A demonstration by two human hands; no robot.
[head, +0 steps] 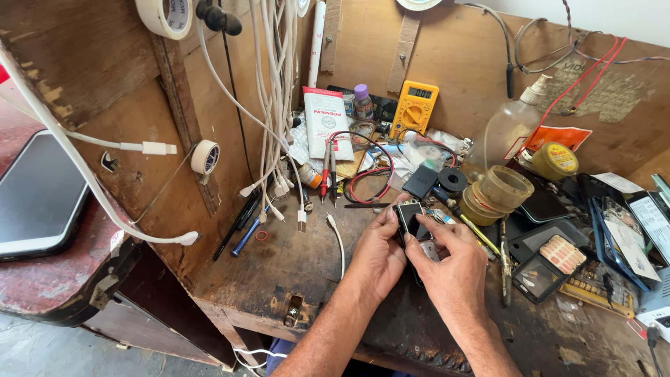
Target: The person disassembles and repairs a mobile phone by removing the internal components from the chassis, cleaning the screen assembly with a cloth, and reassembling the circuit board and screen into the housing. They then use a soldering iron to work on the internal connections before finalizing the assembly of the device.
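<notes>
The worn brown wooden workbench (pixel 293 272) looks rough, scratched and stained dark, with matt, splintered wooden boards (pixel 91 63) behind it. The small black device (pixel 410 218) between the left hand (pixel 377 255) and right hand (pixel 450 265) has a glossy glass-like face. The yellow plastic multimeter (pixel 413 108) is smooth and slightly shiny. The white plastic-sheathed cables (pixel 276 91) look smooth. The clear plastic spray bottle (pixel 508 129) is translucent. The black glossy tablet screen (pixel 38 192) reflects light.

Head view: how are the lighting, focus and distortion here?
Head view: bright, even daylight, soft shadows under both hands, left hand and right hand; the small device they hold is sharp; wide-angle bending at the edges; mild glare on the phone screen at far left.
</notes>
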